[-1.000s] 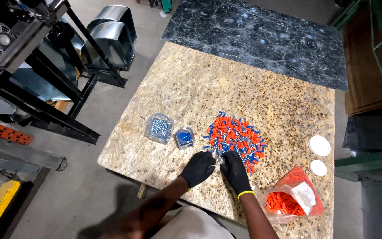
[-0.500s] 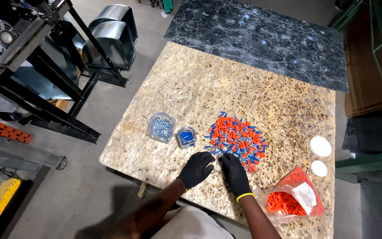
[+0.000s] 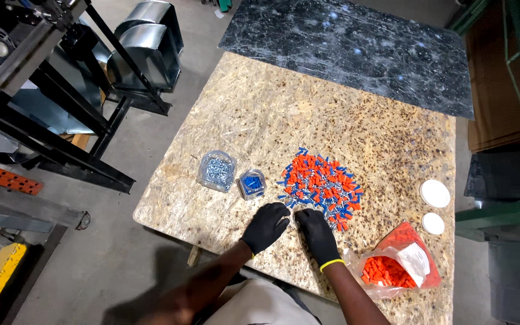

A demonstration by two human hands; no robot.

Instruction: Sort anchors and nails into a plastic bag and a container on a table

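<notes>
Your 2 gloved hands have drawn slightly apart: left hand (image 3: 266,225) and right hand (image 3: 315,232) rest fingers-down, gripping nothing, at the near edge of the orange-and-blue wire connector pile (image 3: 319,186) on the board (image 3: 260,114).

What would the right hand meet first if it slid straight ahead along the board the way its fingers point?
Most likely the pile of orange and blue connectors, which lies just beyond the right hand; depth is hard to judge here.

Your gloved left hand (image 3: 267,226) and right hand (image 3: 315,232) rest side by side on the board (image 3: 260,114), just below the pile of orange and blue connectors (image 3: 319,186) (fingertips at its near edge).
</notes>
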